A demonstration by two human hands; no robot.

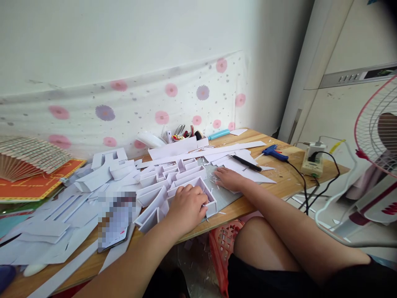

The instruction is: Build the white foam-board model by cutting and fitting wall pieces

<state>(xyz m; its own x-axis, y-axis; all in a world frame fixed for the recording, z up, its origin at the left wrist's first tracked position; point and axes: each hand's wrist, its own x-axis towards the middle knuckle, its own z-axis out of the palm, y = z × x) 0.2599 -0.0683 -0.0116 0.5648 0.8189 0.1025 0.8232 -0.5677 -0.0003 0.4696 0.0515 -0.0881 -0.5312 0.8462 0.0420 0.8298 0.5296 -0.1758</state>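
A white paper model with many small walled compartments (189,171) stands near the table's front edge. My left hand (187,207) rests on its front box, with curled fingers over the box wall. To the right, my right hand (228,179) lies flat with fingers spread on a grey mat (221,198), among small white scraps. Behind that hand a black pen-like tool (246,162) lies on white paper sheets (259,176). A blue glue gun (275,153) lies farther right.
Paper pieces (83,207) and a phone (116,225) cover the left side. A folding fan (34,157) lies at far left. A tool box (173,148) stands at the back. At right are a power strip (312,161), cables and a fan (376,128).
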